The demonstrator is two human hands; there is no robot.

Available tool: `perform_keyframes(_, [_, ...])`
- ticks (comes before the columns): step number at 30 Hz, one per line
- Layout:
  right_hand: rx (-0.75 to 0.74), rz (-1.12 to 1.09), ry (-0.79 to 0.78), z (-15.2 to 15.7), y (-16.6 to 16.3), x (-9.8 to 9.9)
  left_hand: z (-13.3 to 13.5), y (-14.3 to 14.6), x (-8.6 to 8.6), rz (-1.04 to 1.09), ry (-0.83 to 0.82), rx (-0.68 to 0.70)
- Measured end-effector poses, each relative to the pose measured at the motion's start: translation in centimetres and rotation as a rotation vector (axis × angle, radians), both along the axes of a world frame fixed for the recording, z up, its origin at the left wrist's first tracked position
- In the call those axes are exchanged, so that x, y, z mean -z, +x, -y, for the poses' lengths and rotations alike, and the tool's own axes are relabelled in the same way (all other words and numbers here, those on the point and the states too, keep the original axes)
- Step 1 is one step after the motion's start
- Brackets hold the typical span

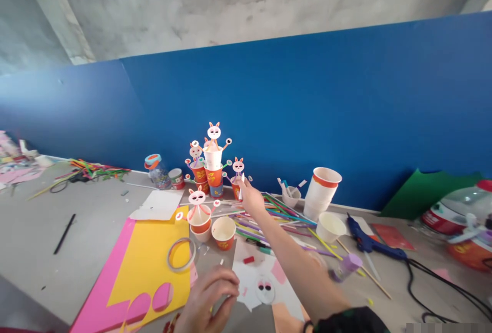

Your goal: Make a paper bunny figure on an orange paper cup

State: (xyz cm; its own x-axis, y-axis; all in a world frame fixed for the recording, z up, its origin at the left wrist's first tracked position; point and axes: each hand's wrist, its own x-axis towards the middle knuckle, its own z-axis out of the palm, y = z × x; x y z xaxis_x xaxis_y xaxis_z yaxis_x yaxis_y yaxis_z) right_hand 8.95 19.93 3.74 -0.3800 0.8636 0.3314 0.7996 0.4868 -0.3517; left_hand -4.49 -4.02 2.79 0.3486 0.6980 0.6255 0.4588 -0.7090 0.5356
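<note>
My right hand (250, 195) reaches far across the table, fingers closed on a small bunny cup (238, 168), an orange paper cup with a pink-eared bunny head on a stick. That cup stands beside a stack of similar bunny cups (212, 163) against the blue board. My left hand (209, 297) hovers near the table's front edge with fingers curled in a pinch; what it holds is hidden. Just right of it lies a paper bunny-face cutout (265, 286).
Another bunny cup (199, 214) and an empty orange cup (223, 232) stand on a yellow sheet (149, 266) with a tape roll (180, 254). Coloured straws (280, 215), white cups (322, 189), a blue glue gun (367, 242) with its cord and a purple glue stick (348, 264) lie right.
</note>
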Motion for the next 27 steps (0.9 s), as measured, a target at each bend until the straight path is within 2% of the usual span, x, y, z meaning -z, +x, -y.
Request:
perform_keyframes(5, [-0.021, -0.053, 0.055, -0.5, 0.1, 0.2, 0.0, 0.1, 0.5, 0.027, 0.017, 0.002])
perform_keyframes(9, [-0.093, -0.137, 0.150, 1.2, 2.0, -0.7, 0.2, 0.2, 0.2, 0.056, -0.006, 0.002])
perform_keyframes(13, [-0.122, -0.212, 0.236, 5.6, 5.3, -2.5, 0.6, 0.3, 0.0, 0.151, -0.060, -0.054])
perform_keyframes(17, [-0.160, -0.366, 0.369, 12.4, 8.8, -4.4, 0.2, 0.9, 0.1, 0.338, -0.188, -0.120])
perform_keyframes(19, [-0.202, -0.432, 0.358, 15.9, 10.0, -5.0, -0.4, 1.6, -0.1, 0.441, -0.280, -0.081])
perform_keyframes(22, [-0.280, -0.462, 0.297, 20.2, 10.6, -4.8, -1.2, 3.0, -0.2, 0.579, -0.402, 0.085])
perform_keyframes(25, [-0.289, -0.504, 0.239, 22.8, 10.1, -3.5, -1.4, 4.2, -0.1, 0.685, -0.567, 0.258])
perform_keyframes(27, [-0.242, -0.562, 0.254, 23.5, 9.6, -2.4, -1.3, 4.8, -0.1, 0.715, -0.674, 0.324])
